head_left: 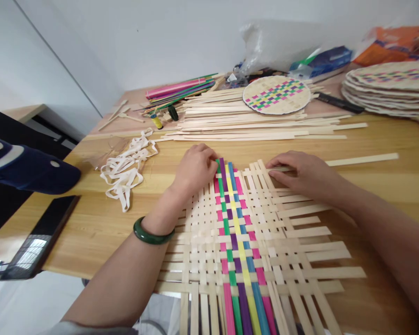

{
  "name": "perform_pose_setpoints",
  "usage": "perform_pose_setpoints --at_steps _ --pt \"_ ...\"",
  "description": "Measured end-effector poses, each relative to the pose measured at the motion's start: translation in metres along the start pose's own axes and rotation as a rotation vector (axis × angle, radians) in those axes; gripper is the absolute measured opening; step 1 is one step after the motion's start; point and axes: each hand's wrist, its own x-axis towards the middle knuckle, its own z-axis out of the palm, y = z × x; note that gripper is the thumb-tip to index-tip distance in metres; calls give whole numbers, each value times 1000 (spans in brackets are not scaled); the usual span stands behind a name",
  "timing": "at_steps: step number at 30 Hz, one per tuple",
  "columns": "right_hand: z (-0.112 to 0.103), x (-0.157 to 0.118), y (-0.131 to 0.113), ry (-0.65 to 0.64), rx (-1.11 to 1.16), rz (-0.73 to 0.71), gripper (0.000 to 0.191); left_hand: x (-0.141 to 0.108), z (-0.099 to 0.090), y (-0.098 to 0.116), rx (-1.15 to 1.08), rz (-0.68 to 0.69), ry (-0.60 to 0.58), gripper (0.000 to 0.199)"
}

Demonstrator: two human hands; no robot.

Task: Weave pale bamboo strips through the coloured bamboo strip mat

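One strip [363, 159] sits pinched in your right hand [295, 171], likely to keep it lined up with the far end of the mat [235, 232]. Your left hand [197, 168] curls there too, perhaps steadying; whether it grips, I cannot tell. The mat lies before you on the counter [94, 232], loose strips [216, 111] beyond, seemingly for reach.

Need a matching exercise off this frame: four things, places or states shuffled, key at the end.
1. Right hand
2. Dark green, round, glossy bangle
3. Single round woven mat with multicoloured checks
4. Tangled white ribbon

A. Around the left wrist
B. On the brown wooden table, left of the left hand
C. Pinching a pale flat strip
D. Lying on loose pale strips

Pairs: 1-C, 2-A, 3-D, 4-B
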Motion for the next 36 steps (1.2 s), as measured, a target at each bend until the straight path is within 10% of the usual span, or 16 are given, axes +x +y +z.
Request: perform_pose_setpoints --at_steps 36 --pt "-1 -1 -1 21 29 -47 22 -3 -5 -5 -531 -172 82 6"
